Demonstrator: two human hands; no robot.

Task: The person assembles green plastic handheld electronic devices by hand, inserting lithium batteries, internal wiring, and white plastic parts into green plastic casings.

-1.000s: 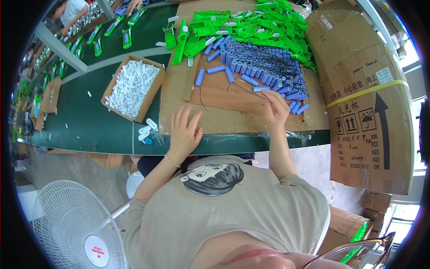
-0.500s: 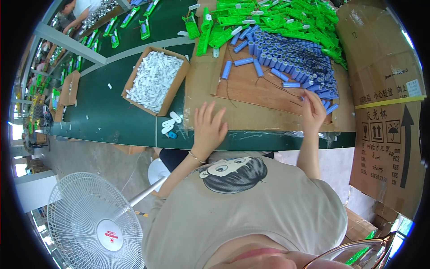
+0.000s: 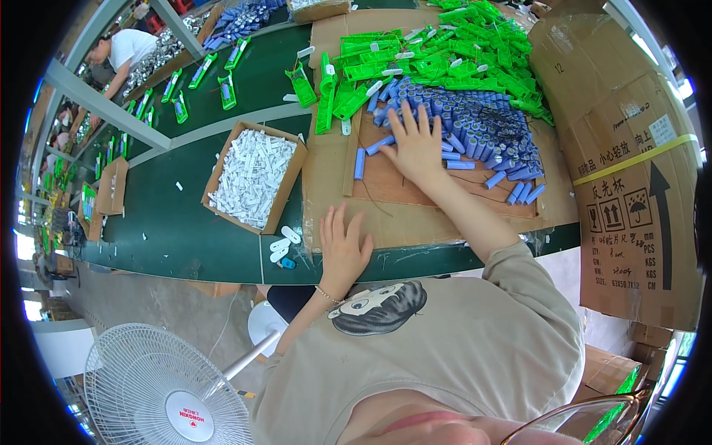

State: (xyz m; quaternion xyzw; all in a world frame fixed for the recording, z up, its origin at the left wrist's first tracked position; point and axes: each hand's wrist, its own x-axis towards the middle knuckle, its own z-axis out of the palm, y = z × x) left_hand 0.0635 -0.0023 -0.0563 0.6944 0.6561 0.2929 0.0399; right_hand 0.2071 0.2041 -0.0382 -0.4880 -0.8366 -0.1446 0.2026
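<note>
My right hand (image 3: pixel 417 147) reaches over the left part of a heap of blue cylindrical battery cells (image 3: pixel 475 122) with thin dark wires. Its fingers are spread and the fingertips lie at the standing cells; nothing is held. Some loose cells (image 3: pixel 360 164) lie on the brown wooden board (image 3: pixel 400 200) under the heap. At the near edge of the table, my left hand (image 3: pixel 344 248) rests on the flat cardboard sheet (image 3: pixel 326 189), fingers apart and without anything in them. Behind the cells is a pile of bright green plastic housings (image 3: pixel 475 44), several with white pieces on them.
An open carton (image 3: pixel 294 167) of small white parts stands on the green table (image 3: pixel 170 200) to the left. White oval pieces (image 3: pixel 279 245) lie near its front corner. Tall cardboard boxes (image 3: pixel 630 170) stand at right, a fan (image 3: pixel 178 393) at lower left. A co-worker (image 3: pixel 122 55) sits far left.
My right hand has moved from the near right side of the cells, leftward and away from me, and its fingers have spread. My left hand stays near the table edge. The view has shifted.
</note>
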